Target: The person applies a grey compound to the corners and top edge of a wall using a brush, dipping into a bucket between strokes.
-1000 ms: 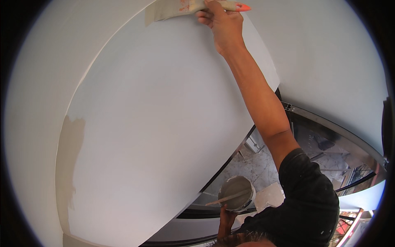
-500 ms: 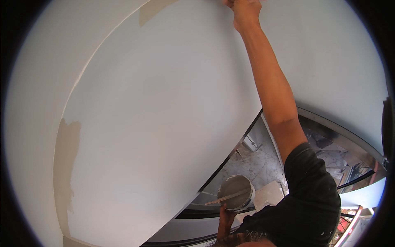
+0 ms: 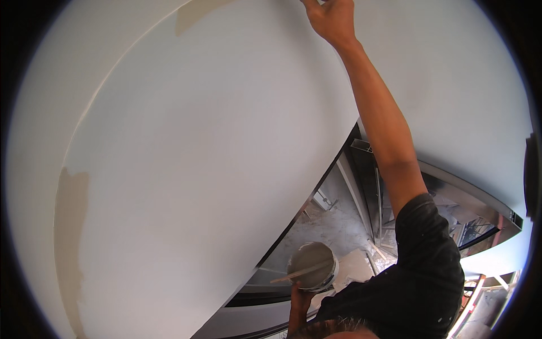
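My left hand (image 3: 302,297) is closed on the lower side of a white bucket (image 3: 333,278), which I hold tilted low in the view. Grey-beige paste coats the bucket's inside, and a thin wooden stick (image 3: 296,273) lies across it, poking out past the rim. High up, my right hand (image 3: 334,21) reaches along the pale wall panel (image 3: 186,147). Its fingers are curled together; their tips and whatever they hold are cut off by the top edge. Beige filler patches (image 3: 72,226) mark the panel's left border.
The pale panel ends in a dark slanting edge (image 3: 293,223). Beyond it lies a dusty floor (image 3: 333,226) far below, with a light board (image 3: 353,265) on it. A metal-framed opening (image 3: 474,186) is on the right, under another pale surface (image 3: 440,85).
The view has shifted, so the bucket and filler patches sit further left. My right hand has moved slightly along the top; my left hand keeps hold of the bucket.
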`<action>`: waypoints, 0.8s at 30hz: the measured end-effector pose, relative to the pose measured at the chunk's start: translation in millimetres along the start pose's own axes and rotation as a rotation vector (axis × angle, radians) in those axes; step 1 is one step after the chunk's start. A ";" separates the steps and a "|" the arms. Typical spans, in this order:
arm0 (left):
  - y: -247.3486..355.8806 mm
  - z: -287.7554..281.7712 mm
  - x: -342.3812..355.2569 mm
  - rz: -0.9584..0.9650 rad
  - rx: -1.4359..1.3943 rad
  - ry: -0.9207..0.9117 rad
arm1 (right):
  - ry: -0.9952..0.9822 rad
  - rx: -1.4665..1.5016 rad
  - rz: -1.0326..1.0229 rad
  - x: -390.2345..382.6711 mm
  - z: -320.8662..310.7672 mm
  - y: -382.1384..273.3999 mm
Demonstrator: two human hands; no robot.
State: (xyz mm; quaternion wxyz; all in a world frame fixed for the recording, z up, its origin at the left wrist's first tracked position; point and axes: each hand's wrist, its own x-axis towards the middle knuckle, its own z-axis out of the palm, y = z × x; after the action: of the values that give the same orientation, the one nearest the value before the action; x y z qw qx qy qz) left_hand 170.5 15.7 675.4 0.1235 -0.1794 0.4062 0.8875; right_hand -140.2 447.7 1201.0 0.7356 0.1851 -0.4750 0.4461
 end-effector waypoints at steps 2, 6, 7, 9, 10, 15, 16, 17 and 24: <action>-2.1 2.5 0.1 0.003 -0.023 0.003 | -0.039 -0.048 -0.052 -1.3 0.0 -9.3; 6.4 28.5 -5.6 -0.018 0.023 -0.011 | 0.003 -0.060 -0.003 21.3 -1.1 5.5; 9.1 34.3 -7.9 -0.019 0.008 -0.020 | 0.004 -0.014 0.023 24.5 0.7 1.6; 12.5 37.1 -8.4 -0.019 -0.013 -0.027 | 0.003 0.078 0.076 29.1 4.0 -5.8; 12.3 33.5 -9.4 -0.025 -0.019 -0.022 | -0.002 0.046 0.087 32.7 2.3 -6.6; 16.8 32.4 -3.9 -0.031 0.004 -0.016 | -0.075 0.025 0.096 46.9 9.1 -6.8; 17.1 29.3 -4.8 -0.037 0.004 -0.018 | -0.060 0.055 0.093 49.6 6.8 -6.6; 17.3 33.0 -6.7 -0.047 -0.005 -0.024 | -0.050 0.083 0.093 53.6 2.0 -10.2; 11.9 24.5 -3.5 -0.029 -0.029 -0.030 | -0.109 0.074 0.071 45.1 8.1 -21.3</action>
State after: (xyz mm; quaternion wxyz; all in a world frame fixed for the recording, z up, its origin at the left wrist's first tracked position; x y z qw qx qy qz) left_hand 164.0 26.6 699.8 0.1401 -0.1736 0.3888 0.8939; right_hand -119.9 452.4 1247.1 0.6850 0.2190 -0.5038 0.4785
